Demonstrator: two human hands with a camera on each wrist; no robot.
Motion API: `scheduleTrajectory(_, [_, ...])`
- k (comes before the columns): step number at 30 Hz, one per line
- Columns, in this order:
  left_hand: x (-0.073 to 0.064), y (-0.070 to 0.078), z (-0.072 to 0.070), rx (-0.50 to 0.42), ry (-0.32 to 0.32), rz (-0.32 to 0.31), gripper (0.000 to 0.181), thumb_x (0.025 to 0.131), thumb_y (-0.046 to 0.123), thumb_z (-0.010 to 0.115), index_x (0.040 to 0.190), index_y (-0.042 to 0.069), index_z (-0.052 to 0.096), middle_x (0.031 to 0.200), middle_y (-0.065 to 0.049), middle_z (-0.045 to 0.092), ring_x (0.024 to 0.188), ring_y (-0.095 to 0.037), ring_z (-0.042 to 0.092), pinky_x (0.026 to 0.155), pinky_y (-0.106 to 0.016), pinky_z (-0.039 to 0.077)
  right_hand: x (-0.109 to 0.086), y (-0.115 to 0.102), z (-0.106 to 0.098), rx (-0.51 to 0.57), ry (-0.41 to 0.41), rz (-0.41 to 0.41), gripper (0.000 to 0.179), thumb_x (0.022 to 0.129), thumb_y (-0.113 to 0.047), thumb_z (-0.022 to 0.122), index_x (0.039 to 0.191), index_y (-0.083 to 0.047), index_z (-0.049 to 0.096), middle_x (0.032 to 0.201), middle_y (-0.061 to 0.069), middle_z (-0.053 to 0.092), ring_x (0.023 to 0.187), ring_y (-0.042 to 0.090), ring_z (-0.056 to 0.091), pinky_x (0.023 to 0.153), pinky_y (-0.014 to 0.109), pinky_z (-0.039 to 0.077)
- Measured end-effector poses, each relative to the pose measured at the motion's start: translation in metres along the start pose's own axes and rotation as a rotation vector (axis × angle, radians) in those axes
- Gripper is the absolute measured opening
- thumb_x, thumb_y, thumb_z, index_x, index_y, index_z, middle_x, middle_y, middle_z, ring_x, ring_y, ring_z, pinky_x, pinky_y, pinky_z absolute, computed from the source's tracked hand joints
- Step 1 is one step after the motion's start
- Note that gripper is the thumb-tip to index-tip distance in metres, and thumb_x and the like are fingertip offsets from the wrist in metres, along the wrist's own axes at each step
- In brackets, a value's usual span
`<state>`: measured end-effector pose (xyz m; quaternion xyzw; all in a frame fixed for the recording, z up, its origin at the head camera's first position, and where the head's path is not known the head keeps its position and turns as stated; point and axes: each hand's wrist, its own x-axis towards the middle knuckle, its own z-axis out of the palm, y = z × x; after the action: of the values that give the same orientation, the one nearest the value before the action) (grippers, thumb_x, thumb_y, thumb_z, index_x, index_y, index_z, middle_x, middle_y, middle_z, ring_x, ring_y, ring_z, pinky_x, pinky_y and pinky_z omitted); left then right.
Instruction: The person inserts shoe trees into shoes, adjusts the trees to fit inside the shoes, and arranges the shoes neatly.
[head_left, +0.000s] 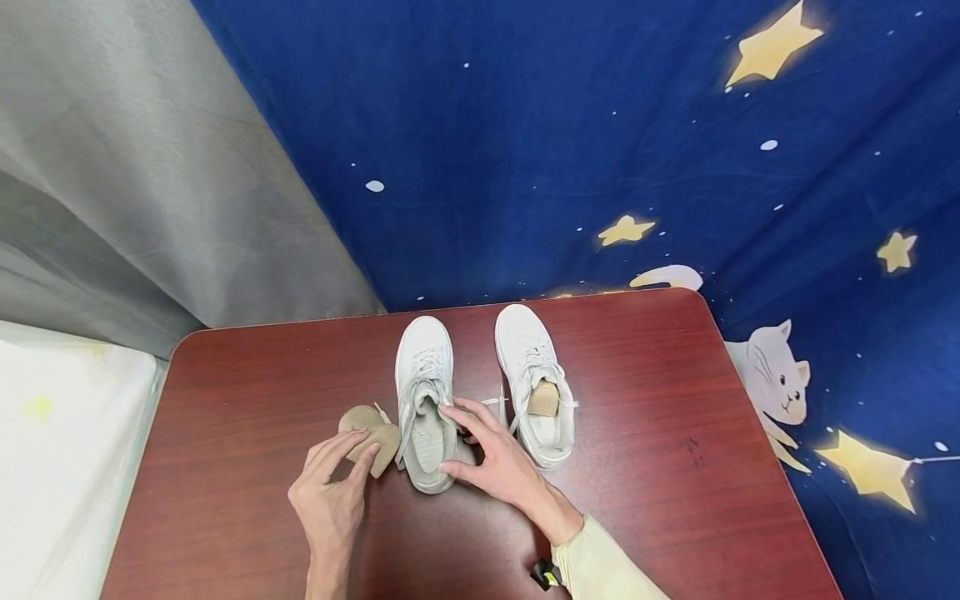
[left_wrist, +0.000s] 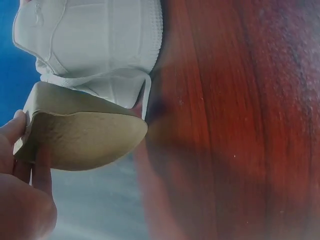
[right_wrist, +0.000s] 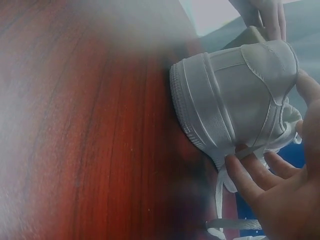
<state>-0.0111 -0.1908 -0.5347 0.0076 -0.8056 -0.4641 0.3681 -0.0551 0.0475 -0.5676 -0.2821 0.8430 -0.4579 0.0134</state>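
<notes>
My left hand (head_left: 330, 492) pinches a tan molded paper shoe insert (head_left: 381, 435) between thumb and fingers, just left of a white sneaker (head_left: 406, 350). The insert's hollow, rounded shell (left_wrist: 95, 137) faces the left wrist camera, close beside the sneaker's side. My right hand (head_left: 498, 458) holds that sneaker at its opening, with thumb at the heel collar and fingers along its right side. Seen from the right wrist, the sneaker's heel (right_wrist: 235, 90) fills the middle. Inside the sneaker, the pale insole (head_left: 429, 442) shows.
A second white sneaker (head_left: 517, 333) stands to the right, with a tan insert (head_left: 543, 398) in its opening and loose laces. Both stand on a red-brown wooden table (head_left: 262, 400). Behind hang a blue star-print curtain (head_left: 525, 167) and a grey curtain (head_left: 187, 167).
</notes>
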Motion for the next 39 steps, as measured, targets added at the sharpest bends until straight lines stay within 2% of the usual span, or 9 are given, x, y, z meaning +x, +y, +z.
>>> scheduleTrajectory(8, [0.009,0.026,-0.003,-0.050,0.084,-0.034,0.029,0.061,-0.020,0.082,0.086,-0.007,0.076,0.082,-0.022,0.071,0.087,-0.011,0.065,0.084,-0.016,0.048,-0.002,0.000,0.000,-0.003,-0.005,0.005,0.075,0.086,-0.044,0.076,0.150,-0.027,0.043,0.151,0.005,0.042,0.132,0.017,0.047,0.101,0.036,0.046])
scheduleTrajectory(15, [0.009,0.030,-0.003,-0.095,0.114,-0.030,0.026,0.063,-0.020,0.081,0.085,-0.008,0.076,0.081,-0.022,0.072,0.087,-0.011,0.066,0.084,-0.017,0.049,-0.003,0.001,0.000,0.001,0.000,-0.004,0.074,0.086,-0.043,0.076,0.150,-0.026,0.044,0.150,0.005,0.042,0.130,0.017,0.049,0.099,0.033,0.047])
scheduleTrajectory(27, [0.008,0.042,0.000,-0.211,0.190,-0.059,0.023,0.064,-0.022,0.079,0.085,-0.013,0.074,0.080,-0.023,0.071,0.086,-0.013,0.067,0.082,-0.019,0.051,-0.003,0.001,-0.001,0.001,-0.010,0.010,0.075,0.086,-0.044,0.076,0.151,-0.028,0.042,0.151,0.004,0.041,0.133,0.017,0.046,0.101,0.036,0.046])
scheduleTrajectory(39, [0.011,0.052,0.001,-0.288,0.209,-0.071,0.021,0.066,-0.023,0.077,0.085,-0.017,0.072,0.082,-0.025,0.070,0.087,-0.017,0.067,0.083,-0.021,0.053,-0.001,0.003,0.000,-0.006,-0.007,0.000,0.075,0.086,-0.046,0.075,0.151,-0.028,0.042,0.151,0.003,0.041,0.132,0.017,0.047,0.101,0.035,0.047])
